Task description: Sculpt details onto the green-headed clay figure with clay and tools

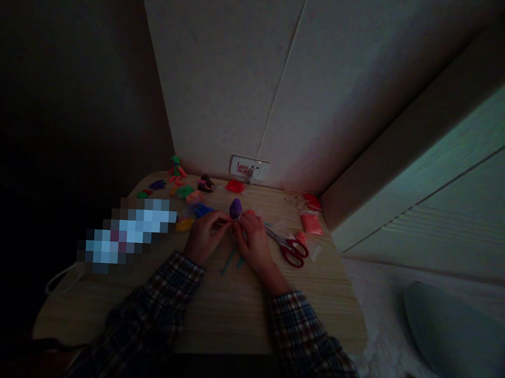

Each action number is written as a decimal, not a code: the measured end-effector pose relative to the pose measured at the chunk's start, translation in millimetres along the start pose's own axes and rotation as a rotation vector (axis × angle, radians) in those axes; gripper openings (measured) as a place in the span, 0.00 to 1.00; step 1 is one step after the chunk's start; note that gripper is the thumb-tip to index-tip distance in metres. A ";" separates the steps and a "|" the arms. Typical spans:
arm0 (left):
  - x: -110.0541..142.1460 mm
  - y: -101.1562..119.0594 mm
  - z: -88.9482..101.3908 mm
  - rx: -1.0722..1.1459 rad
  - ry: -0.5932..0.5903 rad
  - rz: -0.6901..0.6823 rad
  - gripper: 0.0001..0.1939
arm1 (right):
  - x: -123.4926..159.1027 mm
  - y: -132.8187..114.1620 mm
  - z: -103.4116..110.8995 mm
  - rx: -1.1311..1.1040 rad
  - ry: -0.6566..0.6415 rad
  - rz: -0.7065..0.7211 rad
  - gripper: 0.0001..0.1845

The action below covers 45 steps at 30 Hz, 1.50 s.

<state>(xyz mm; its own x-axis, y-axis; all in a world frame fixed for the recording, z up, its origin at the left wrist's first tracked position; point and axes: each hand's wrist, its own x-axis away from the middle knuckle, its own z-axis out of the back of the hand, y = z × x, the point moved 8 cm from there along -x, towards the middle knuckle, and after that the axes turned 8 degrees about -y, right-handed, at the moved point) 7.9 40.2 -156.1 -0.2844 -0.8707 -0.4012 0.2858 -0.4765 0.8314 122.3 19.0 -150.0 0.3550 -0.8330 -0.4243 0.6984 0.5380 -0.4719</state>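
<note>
My left hand [205, 237] and my right hand [253, 240] meet over the middle of the table, their fingertips pinched together. Whatever lies between them is small and mostly hidden; a hint of pink shows there. Just beyond the fingertips is a purple lump of modelling clay [235, 208]; whether the fingers touch it I cannot tell. Red-handled scissors [292, 251] lie to the right of my right hand, blades pointing towards it. Thin teal strips [229, 262] rest on the wood below my hands. Blue clay in a bag [203, 210] and a yellow packet [184, 225] sit beside my left hand.
On the wooden table [229, 317], a green and orange figurine [176, 169] stands at the back left. Red packets [235, 186] and coral packets [311, 223] lie at the back and right. A lit, pixelated object [127, 236] is at left. A wall socket [249, 168] is behind.
</note>
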 end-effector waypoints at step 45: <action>5.1 24.3 1.3 -0.383 0.038 -0.246 0.06 | 2.1 2.3 0.5 -0.011 0.036 -0.045 0.15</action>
<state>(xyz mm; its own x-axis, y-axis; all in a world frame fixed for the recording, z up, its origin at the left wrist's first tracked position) 12.2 24.4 -137.5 -0.3549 -0.7263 -0.5886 0.5337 -0.6743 0.5104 124.9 18.4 -151.6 0.3005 -0.8513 -0.4300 0.7063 0.5016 -0.4995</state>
